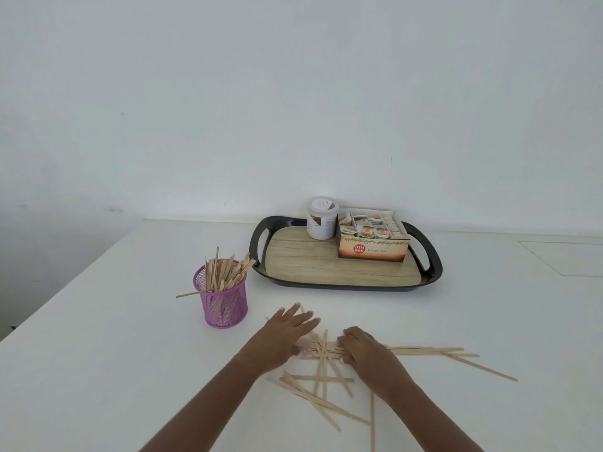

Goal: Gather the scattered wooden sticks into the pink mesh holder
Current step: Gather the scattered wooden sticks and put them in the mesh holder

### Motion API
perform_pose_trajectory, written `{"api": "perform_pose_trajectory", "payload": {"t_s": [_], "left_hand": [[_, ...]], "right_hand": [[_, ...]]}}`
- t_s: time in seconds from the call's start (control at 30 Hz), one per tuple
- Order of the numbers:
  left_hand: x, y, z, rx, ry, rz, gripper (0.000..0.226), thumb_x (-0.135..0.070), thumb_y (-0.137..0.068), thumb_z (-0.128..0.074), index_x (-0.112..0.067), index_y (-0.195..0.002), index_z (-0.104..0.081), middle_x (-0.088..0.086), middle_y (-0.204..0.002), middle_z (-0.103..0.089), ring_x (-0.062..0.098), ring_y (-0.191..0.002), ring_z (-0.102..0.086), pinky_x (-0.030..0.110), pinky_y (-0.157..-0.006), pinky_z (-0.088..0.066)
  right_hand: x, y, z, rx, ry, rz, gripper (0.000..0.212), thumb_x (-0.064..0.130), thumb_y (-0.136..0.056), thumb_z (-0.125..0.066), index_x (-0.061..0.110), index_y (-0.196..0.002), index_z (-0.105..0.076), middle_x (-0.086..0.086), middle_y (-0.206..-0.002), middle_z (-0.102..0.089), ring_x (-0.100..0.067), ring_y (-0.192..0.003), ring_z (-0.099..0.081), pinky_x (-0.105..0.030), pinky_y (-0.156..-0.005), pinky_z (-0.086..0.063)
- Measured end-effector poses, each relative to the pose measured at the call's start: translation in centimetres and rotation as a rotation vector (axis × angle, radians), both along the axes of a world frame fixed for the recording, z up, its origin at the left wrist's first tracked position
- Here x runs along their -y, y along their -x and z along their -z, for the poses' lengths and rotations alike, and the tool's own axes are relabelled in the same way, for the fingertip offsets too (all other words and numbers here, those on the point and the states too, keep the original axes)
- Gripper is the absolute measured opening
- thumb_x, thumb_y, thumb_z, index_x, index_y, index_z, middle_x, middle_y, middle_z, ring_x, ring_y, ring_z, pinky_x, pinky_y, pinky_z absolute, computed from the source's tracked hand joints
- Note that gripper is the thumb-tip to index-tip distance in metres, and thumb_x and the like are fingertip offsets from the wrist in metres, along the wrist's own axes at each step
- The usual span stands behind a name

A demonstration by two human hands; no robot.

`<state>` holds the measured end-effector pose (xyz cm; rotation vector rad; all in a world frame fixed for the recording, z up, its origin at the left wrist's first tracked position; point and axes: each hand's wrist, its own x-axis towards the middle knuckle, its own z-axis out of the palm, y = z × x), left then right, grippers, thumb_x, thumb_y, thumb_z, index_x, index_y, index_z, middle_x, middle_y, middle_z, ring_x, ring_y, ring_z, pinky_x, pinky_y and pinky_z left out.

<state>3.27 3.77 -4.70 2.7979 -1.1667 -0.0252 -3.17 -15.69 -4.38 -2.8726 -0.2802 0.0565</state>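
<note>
Head view: left hand (pixel 287 331) flat, fingers spread, pressing on scattered wooden sticks (pixel 323 380). Right hand (pixel 362 345) curled over the same pile, seemingly bunching a few sticks, grip hard to make out. More sticks strewn across white bench (pixel 98 370). Farther left, pink mesh holder (pixel 225 303) upright, already stuffed with sticks. Beyond, black tray (pixel 346 259) bearing tea box (pixel 372 241) and white jar (pixel 321 223).

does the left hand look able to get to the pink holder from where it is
Probably yes: the left hand lies flat just right of the pink holder, with only bare table between them.
</note>
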Motion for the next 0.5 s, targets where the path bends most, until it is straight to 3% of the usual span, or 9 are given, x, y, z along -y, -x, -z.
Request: {"api": "perform_pose_trajectory", "payload": {"t_s": [0.1, 0.2, 0.27, 0.4, 0.47, 0.5], "left_hand": [[0.3, -0.8, -0.1, -0.023, 0.025, -0.015, 0.048, -0.014, -0.093, -0.049, -0.021, -0.139, -0.038, 0.000, -0.146, -0.039, 0.017, -0.137, -0.030, 0.028, -0.111, -0.024], [0.4, -0.7, -0.2, 0.040, 0.109, -0.018, 0.029, -0.010, -0.092, -0.048, -0.015, -0.118, -0.060, 0.004, -0.121, -0.056, 0.019, -0.109, -0.053, 0.022, -0.079, -0.039], [0.2, -0.5, 0.1, 0.081, 0.097, -0.017, 0.028, -0.008, -0.094, -0.042, -0.013, -0.114, -0.061, 0.006, -0.113, -0.056, 0.019, -0.100, -0.055, 0.023, -0.072, -0.039], [0.0, -0.1, 0.2, 0.133, -0.033, -0.027, 0.034, -0.002, -0.094, -0.038, -0.011, -0.122, -0.054, 0.008, -0.118, -0.052, 0.020, -0.104, -0.053, 0.030, -0.078, -0.047], [-0.1, 0.4, -0.1, 0.203, -0.078, 0.008, 0.030, -0.002, -0.089, -0.049, -0.011, -0.116, -0.058, 0.007, -0.114, -0.055, 0.017, -0.099, -0.056, 0.028, -0.075, -0.053], [-0.2, 0.7, -0.4, 0.248, -0.091, 0.037, 0.027, -0.007, -0.079, -0.065, -0.015, -0.105, -0.065, 0.002, -0.103, -0.062, 0.011, -0.088, -0.060, 0.022, -0.066, -0.054]], "right_hand": [[-0.2, -0.1, -0.1, 0.027, 0.053, -0.044, 0.031, 0.011, -0.095, -0.040, 0.012, -0.125, -0.045, -0.003, -0.127, -0.046, -0.017, -0.115, -0.048, -0.027, -0.094, -0.043], [-0.2, -0.3, -0.3, 0.041, 0.116, -0.047, 0.028, 0.006, -0.094, -0.037, 0.012, -0.119, -0.046, -0.005, -0.119, -0.048, -0.019, -0.105, -0.050, -0.030, -0.086, -0.047], [-0.2, -0.4, -0.6, 0.044, 0.159, -0.052, 0.028, 0.002, -0.093, -0.035, 0.011, -0.115, -0.048, -0.006, -0.117, -0.048, -0.019, -0.103, -0.050, -0.031, -0.084, -0.048], [-0.2, -0.4, -1.0, 0.045, 0.217, -0.093, 0.031, -0.004, -0.090, -0.032, 0.009, -0.112, -0.049, -0.008, -0.116, -0.047, -0.020, -0.103, -0.048, -0.031, -0.080, -0.047], [-0.2, -0.4, -1.1, 0.043, 0.247, -0.110, 0.033, -0.007, -0.089, -0.031, 0.008, -0.112, -0.049, -0.009, -0.116, -0.047, -0.020, -0.102, -0.048, -0.030, -0.079, -0.048], [-0.2, -0.3, -1.2, 0.043, 0.263, -0.116, 0.035, -0.009, -0.088, -0.030, 0.008, -0.112, -0.049, -0.009, -0.117, -0.046, -0.020, -0.102, -0.048, -0.030, -0.080, -0.048]]}}
